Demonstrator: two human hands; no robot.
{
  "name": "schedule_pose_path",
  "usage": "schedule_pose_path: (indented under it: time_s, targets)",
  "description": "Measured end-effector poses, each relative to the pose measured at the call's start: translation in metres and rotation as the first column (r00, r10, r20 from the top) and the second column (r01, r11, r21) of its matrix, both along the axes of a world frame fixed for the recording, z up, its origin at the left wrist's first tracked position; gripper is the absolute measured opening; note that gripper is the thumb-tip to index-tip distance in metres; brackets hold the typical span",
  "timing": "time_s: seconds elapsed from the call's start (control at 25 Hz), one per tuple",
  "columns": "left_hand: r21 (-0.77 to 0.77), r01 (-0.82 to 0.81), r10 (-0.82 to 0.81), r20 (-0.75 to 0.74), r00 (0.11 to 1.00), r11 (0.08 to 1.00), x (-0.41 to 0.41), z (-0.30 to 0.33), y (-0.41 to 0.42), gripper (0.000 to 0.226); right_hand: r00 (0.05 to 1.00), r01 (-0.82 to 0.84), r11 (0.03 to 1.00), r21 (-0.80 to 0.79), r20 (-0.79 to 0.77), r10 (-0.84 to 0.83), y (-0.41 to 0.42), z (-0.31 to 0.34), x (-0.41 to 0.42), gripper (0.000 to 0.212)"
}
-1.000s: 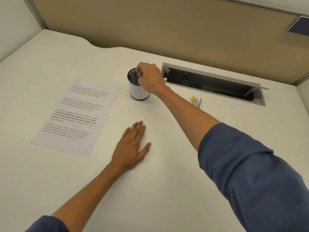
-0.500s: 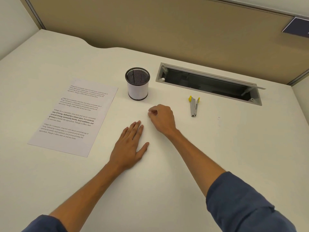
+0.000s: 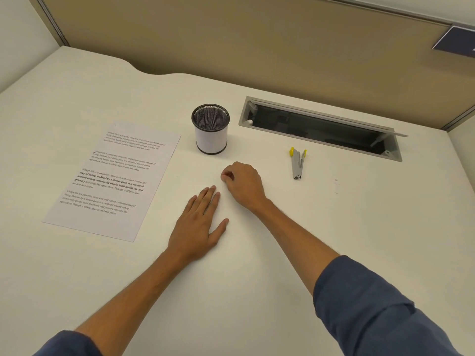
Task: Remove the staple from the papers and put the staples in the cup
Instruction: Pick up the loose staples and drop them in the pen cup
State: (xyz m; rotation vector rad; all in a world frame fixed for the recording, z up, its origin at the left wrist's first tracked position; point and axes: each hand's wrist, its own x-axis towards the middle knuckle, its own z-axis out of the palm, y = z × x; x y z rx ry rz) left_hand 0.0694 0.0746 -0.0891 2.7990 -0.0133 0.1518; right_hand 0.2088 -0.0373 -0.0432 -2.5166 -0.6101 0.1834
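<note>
Head view
Right hand (image 3: 243, 185): knuckles up on the desk (image 3: 257, 278), fingers curled under, thumb and fingertip pressed together at its 10 o'clock edge. Whether they pinch a staple, cannot tell; too small.
Left hand (image 3: 198, 223): flat on the desk, fingers straight and together, thumb out, grasping nothing; just beside the right hand, at its 7 o'clock.
Cup (image 3: 210, 129): upright black mesh pot with a white band, at 11 o'clock from the right hand, apart from it. Contents: only dark mesh shows inside; staples not discernible.
Papers (image 3: 113, 178): printed sheets lying flat, at 9 o'clock from the hands.
Staple remover (image 3: 297, 163): grey, yellow tips, at 2 o'clock from the right hand.
Desk slot (image 3: 321, 128): open cable tray, dark interior, at 3 o'clock from the cup.
</note>
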Motion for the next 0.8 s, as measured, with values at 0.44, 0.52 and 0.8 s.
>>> schedule_pose_path:
  time_s: [0.44, 0.52, 0.8]
  targets:
    - [-0.001, -0.003, 0.003, -0.002, 1.000, 1.000, 0.001, 0.001, 0.000, 0.072, 0.991, 0.011, 0.986, -0.164, 0.134, 0.012, 0.019, -0.001, -0.011, 0.024]
    - [-0.003, -0.003, 0.003, -0.004, 1.000, 1.000, 0.001, 0.001, 0.000, 0.072, 0.988, 0.007, 0.979, -0.204, 0.154, 0.025, 0.022, 0.001, -0.013, 0.021]
    - [0.000, -0.001, 0.001, -0.001, 1.000, 1.000, 0.001, 0.001, -0.001, 0.072, 0.953, -0.055, 0.910, -0.411, 0.251, 0.171, 0.028, 0.002, -0.021, 0.022]
